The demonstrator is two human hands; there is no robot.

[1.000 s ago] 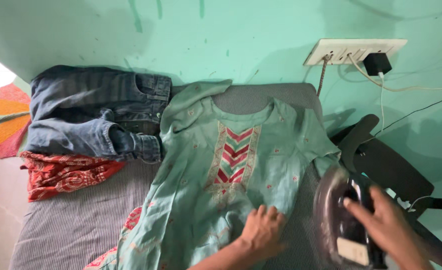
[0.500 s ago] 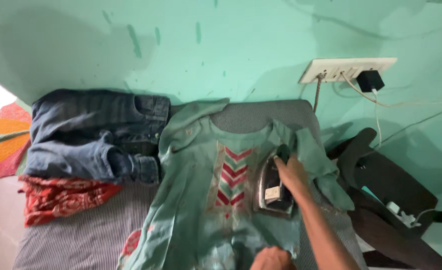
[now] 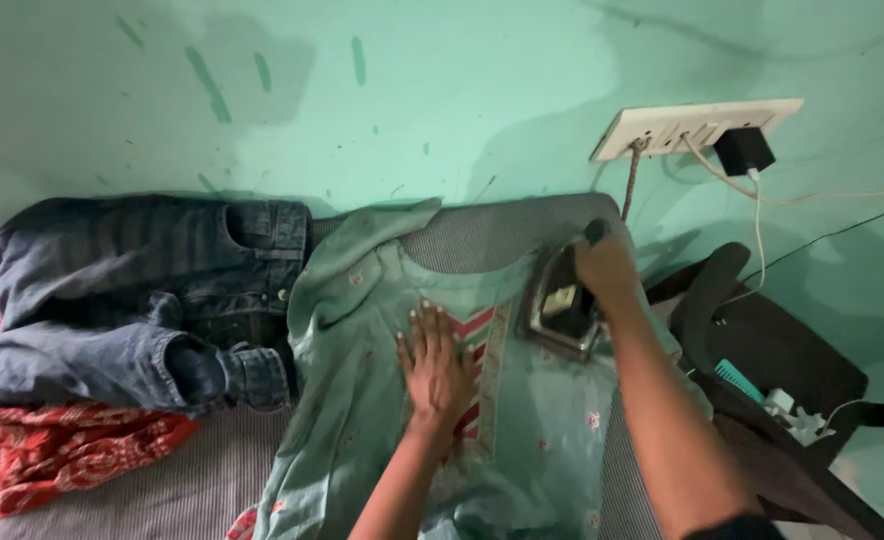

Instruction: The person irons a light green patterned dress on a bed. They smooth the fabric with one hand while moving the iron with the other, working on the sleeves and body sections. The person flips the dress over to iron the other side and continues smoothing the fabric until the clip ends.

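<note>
A teal kurta point(image 3: 362, 400) with a red and green chevron panel lies flat on a grey striped pad point(image 3: 502, 235). My left hand point(image 3: 437, 365) presses flat on the chevron panel, fingers spread. My right hand point(image 3: 607, 270) grips the handle of a dark clothes iron point(image 3: 560, 305), which rests on the kurta's right shoulder near the neckline. The iron's cord point(image 3: 630, 185) runs up to a white wall socket board point(image 3: 692, 128).
Folded blue jeans point(image 3: 132, 300) lie left of the kurta, with a red patterned cloth point(image 3: 72, 450) below them. A black chair point(image 3: 772, 350) holding small items stands at the right. A black charger point(image 3: 744, 152) and cables hang from the socket board on the green wall.
My right hand brought the iron from the lower right onto the kurta and slid it up to the right shoulder. My left hand moved up from the lower edge onto the chevron panel.
</note>
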